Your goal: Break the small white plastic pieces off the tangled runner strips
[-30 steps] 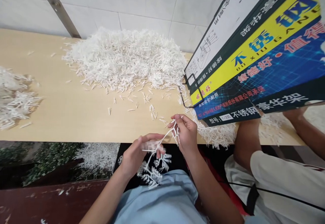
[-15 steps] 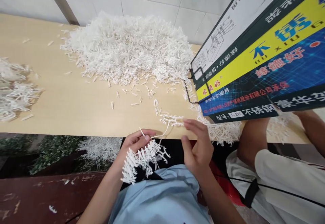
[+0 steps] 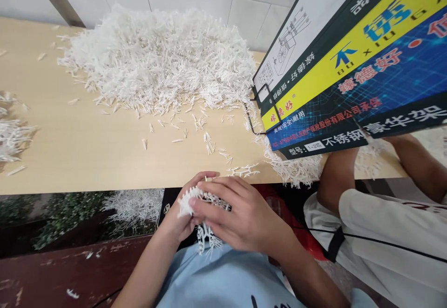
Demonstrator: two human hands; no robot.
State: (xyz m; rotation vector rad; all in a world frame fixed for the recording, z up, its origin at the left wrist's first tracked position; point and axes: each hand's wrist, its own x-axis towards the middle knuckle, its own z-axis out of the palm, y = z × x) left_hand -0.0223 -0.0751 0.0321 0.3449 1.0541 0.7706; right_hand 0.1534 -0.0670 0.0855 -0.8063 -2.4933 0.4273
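In front of my blue shirt, just below the table's near edge, my left hand [image 3: 181, 222] is closed round a bunch of white branched plastic strips [image 3: 207, 239]. My right hand [image 3: 242, 215] has come over the bunch from the right, its fingers pressed on the strips and partly covering them. Part of the bunch sticks up between the two hands, and its lower end dangles beneath. One white branched strip [image 3: 244, 170] lies on the table edge just beyond my right hand. Small white prong-like pieces [image 3: 208, 143] are scattered farther up the table.
A large heap of white plastic pieces [image 3: 160, 61] covers the table's back, with a smaller pile [image 3: 14, 140] at left. A printed carton [image 3: 349, 75] stands on the right. Beyond it, another person's arm [image 3: 340, 173] reaches over the table. More white strips [image 3: 134, 208] lie below.
My right hand has moved left and down from the table edge onto the bunch in my left hand. The branched strip near its fingers now lies on the table. The view has shifted slightly.
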